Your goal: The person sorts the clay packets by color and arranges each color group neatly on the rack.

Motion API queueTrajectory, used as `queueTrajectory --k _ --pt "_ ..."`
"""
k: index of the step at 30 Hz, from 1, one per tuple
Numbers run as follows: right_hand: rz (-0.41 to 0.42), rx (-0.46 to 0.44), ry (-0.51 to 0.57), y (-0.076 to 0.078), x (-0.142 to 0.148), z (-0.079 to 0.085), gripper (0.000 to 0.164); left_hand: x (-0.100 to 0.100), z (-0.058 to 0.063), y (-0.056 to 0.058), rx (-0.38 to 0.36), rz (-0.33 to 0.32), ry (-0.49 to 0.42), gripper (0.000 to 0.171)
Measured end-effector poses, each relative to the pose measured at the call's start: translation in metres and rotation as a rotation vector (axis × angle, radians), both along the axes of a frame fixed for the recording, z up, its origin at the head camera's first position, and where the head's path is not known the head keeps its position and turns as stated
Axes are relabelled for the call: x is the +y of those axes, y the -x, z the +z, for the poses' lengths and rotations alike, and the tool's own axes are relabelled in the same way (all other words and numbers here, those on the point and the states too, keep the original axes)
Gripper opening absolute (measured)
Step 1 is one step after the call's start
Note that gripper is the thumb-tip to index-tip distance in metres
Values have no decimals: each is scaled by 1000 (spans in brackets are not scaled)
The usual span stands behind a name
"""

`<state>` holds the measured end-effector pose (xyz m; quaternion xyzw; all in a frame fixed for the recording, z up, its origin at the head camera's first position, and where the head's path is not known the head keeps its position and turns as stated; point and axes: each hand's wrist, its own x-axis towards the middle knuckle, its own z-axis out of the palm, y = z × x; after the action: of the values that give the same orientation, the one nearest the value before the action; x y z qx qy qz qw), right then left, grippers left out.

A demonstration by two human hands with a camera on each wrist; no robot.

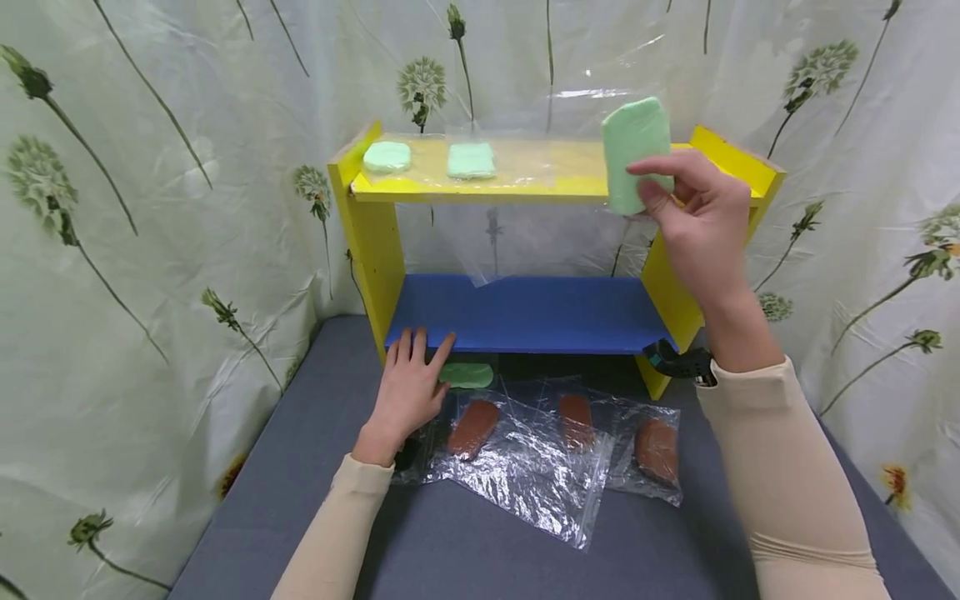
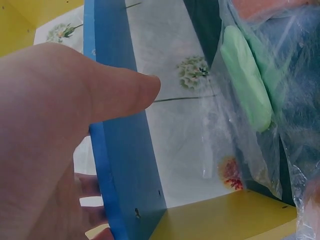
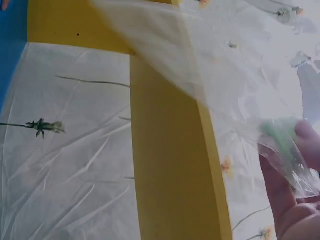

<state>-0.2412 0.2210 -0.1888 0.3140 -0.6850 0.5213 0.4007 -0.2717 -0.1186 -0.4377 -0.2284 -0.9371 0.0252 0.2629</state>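
Right hand (image 1: 705, 208) pinching green slab (image 1: 630, 137), bagged, raised before right end of yellow shelf (image 1: 480, 198).
Left hand (image 1: 408, 392): fingers extended, resting at front edge of blue shelf (image 1: 525, 312). Two mint blocks (image 1: 471, 162) on left of yellow shelf; bagged green piece (image 1: 468, 377) and three brown pieces (image 1: 474, 429) on surface (image 1: 450, 550).

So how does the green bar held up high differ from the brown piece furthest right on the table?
Colour: the green bar is pale mint, the brown piece reddish brown. Pose: the green bar is upright, the brown piece lies down. Support: the right hand pinches the green bar in the air, while the table bears the brown piece. Both appear wrapped in clear plastic.
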Motion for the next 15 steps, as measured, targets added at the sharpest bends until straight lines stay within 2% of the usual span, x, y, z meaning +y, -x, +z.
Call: queueTrajectory --k 5,8,10,12,15 --pt "72 -193 255 15 14 5 24 1 0 -3 1 -4 -8 79" --pt "86 -266 317 25 25 8 30 1 -1 -3 5 -9 -19 79" --pt "42 -305 307 31 33 10 33 2 -2 -3 3 -10 -25 80" --pt "-48 -358 257 38 40 14 34 2 -2 -2 1 -9 -31 80" --pt "-246 -423 100 46 49 19 35 2 -1 -1 -1 -2 -28 80"
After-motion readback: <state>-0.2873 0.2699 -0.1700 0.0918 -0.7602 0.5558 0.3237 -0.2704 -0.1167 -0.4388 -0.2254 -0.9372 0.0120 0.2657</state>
